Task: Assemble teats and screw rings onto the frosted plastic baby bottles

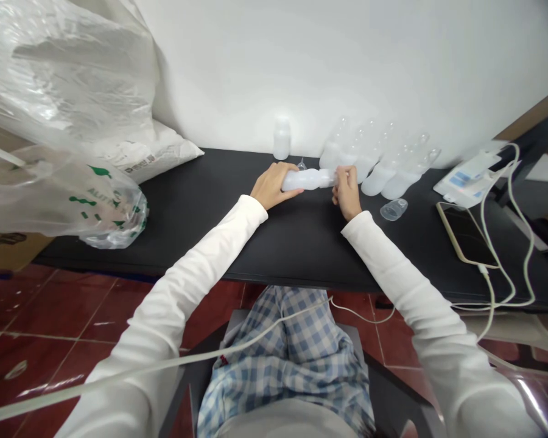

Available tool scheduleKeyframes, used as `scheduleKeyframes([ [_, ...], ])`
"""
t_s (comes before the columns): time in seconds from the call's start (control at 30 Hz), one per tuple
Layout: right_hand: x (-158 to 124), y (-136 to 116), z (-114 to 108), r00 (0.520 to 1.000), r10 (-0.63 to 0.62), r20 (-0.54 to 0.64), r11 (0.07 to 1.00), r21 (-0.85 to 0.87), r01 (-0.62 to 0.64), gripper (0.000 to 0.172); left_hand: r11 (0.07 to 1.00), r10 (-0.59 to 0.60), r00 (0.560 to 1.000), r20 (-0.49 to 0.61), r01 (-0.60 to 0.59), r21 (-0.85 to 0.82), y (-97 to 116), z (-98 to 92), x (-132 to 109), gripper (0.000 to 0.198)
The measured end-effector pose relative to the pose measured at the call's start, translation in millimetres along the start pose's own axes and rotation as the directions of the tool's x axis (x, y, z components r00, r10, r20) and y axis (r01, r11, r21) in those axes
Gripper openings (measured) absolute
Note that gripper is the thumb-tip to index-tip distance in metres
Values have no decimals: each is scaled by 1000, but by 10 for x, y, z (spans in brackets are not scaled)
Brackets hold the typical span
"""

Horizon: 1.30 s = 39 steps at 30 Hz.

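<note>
A translucent white plastic bottle [305,179] lies sideways between my hands, just above the black table. Around its base end, my left hand [274,184] is wrapped. At the opposite end my right hand [347,190] has its fingers closed on a clear cap [327,177], which sits over the bottle's neck. Behind the bottle a small clear plastic piece [302,164] rests on the table. One white bottle without a clear cap [282,139] stands upright near the wall. To the right of my right hand lies a loose clear cap [394,210].
Several capped bottles [396,176] stand along the wall at the right. A phone [466,235] with a charging cable [489,295] lies on the table's right side. Plastic bags [105,201] crowd the left end. A pale cable [164,363] crosses over my lap.
</note>
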State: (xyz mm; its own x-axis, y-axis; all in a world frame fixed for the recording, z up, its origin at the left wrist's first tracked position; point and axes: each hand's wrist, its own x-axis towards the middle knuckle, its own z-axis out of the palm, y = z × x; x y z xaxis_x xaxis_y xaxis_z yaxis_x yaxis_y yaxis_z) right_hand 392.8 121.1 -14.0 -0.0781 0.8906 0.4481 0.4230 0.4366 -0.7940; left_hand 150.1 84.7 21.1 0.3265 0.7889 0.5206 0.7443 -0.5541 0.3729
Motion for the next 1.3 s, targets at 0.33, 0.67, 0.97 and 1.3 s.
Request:
scheduleKeyframes([
  [0.33,-187,-575,-3,933,-359,28,888,-297,351,80,975,47,979,198,-2,-223,168,175,-13,51],
  [0.67,6,-208,-252,887,-364,-284,817,-555,158,74,995,-87,993,80,83,54,-103,236,17,47],
  [0.97,-30,-313,-309,903,-208,-377,881,-472,6,67,977,-213,977,7,213,21,-409,400,-15,55],
  [1.3,46,-282,-390,897,-147,-417,846,-523,-104,84,970,-243,970,11,243,-2,-459,464,-26,49],
])
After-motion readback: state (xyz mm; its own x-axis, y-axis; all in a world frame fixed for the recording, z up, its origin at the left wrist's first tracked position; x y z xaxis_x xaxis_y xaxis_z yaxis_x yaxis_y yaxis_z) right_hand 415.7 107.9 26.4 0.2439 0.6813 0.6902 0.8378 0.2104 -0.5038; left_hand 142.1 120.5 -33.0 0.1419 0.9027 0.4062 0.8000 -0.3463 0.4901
